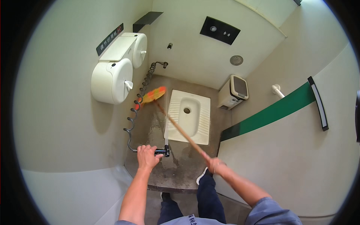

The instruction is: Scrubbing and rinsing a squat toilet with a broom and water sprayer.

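Observation:
My left hand (147, 157) grips a black handheld spray nozzle (166, 151), and a jet of water (166, 123) shoots from it away from me. A grey coiled hose (131, 119) links the nozzle to a wall valve (165, 65). In my right hand (215, 164) is the wooden handle (184, 133) of a broom. Its orange and yellow head (152, 95) is blurred, at the left side of the floor behind the coils. The white squat toilet (189, 118) is set into the floor, right of the broom head, with the handle crossing over its lower left corner.
Wet patches mark the grey floor (154, 132). White paper dispensers (112, 81) jut from the left wall. A bin (233, 91) stands in the far right corner. On the right is a door with a green band (278, 109). A raised step edge (173, 189) runs by my feet.

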`<state>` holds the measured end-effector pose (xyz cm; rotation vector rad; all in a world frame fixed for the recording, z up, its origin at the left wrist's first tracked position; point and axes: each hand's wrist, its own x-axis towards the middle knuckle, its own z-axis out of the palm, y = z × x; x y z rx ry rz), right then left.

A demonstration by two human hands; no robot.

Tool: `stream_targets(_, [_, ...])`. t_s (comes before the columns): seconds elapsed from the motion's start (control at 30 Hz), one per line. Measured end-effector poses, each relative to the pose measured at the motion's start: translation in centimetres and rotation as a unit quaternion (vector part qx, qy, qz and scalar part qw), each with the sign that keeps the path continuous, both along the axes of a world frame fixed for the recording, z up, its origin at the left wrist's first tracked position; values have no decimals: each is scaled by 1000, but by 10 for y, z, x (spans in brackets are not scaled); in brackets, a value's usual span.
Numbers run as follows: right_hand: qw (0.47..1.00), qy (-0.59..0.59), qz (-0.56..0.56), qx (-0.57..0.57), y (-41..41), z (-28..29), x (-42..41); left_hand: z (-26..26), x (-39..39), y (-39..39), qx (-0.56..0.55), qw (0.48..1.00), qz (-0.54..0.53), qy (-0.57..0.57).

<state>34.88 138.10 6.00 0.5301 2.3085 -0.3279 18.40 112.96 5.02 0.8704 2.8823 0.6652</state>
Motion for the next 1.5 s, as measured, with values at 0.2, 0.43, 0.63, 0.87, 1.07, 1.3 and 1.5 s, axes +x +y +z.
stream_targets(0.2, [995,63,-68,36,59,-23,-60,3,6,6,14,1000,2,-24])
stream_targets(0.43, [979,17,-202,-38,65,40,41,-7,20,10,-10,998,-51,-27])
stream_targets(0.63, [976,45,-212,28,96,89,22,-19,39,8,-41,991,-117,-40])
stream_targets(0.87, [959,-37,-277,36,126,5,5,-27,46,13,-64,988,-138,-36])
stream_targets(1.07, [946,-23,-311,-93,37,91,120,-15,53,14,-70,986,-144,-44])
stream_targets(1.3, [938,32,-333,-88,57,82,114,-17,50,13,-62,987,-144,-37])
stream_targets(1.5, [941,-53,-326,-69,7,62,146,-35,64,15,-96,980,-170,-42])
